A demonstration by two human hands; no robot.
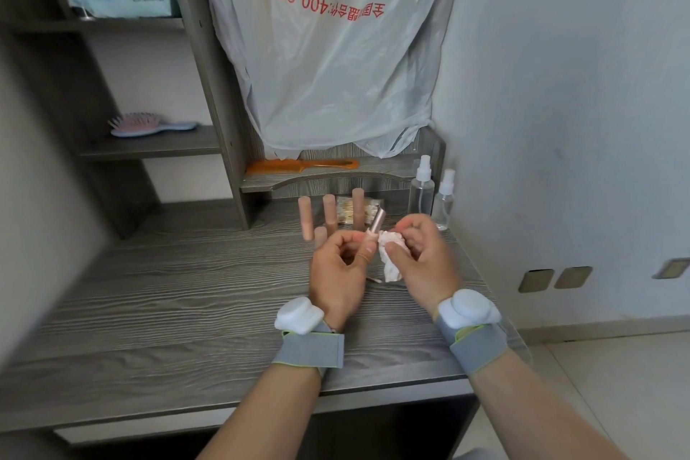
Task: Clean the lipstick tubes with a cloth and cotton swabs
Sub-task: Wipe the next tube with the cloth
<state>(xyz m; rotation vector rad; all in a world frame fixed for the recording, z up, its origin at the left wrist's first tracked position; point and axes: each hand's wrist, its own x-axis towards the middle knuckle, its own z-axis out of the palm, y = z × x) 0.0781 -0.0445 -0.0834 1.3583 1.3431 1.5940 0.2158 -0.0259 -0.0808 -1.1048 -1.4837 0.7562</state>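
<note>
L hand [338,265] pinches the held lipstick tube [375,226] by its lower end, thumb + fingers curled round it. The tube tilts up and away, rose-gold top free. R hand [422,258], just R of the held tube, is bunched round a crumpled white cloth [390,254] w/ pinkish stains. The cloth touches the tube's lower part & hangs below the fingers. Each wrist has a grey strap w/ a white round unit: L wrist unit [298,314], R wrist unit [468,308].

Under the held tube: grey wood-grain desk [186,291]; a thin stick lies there btw the hands, too small to ID. Just behind & L of the held tube, four pink tubes stand upright: far-L tube [305,217], low tube [320,237] partly hidden by L hand, mid tube [330,213], tall tube [358,207]. Behind those, a flat swab pack [345,207]. Behind & R of the held tube, two clear spray bottles [422,190] side by side.

Further behind: orange comb [302,165] on a low shelf, w/ a white plastic bag [336,67], red print, hanging above. Far L & above the held tube: hairbrush [149,123] on a shelf.
</note>
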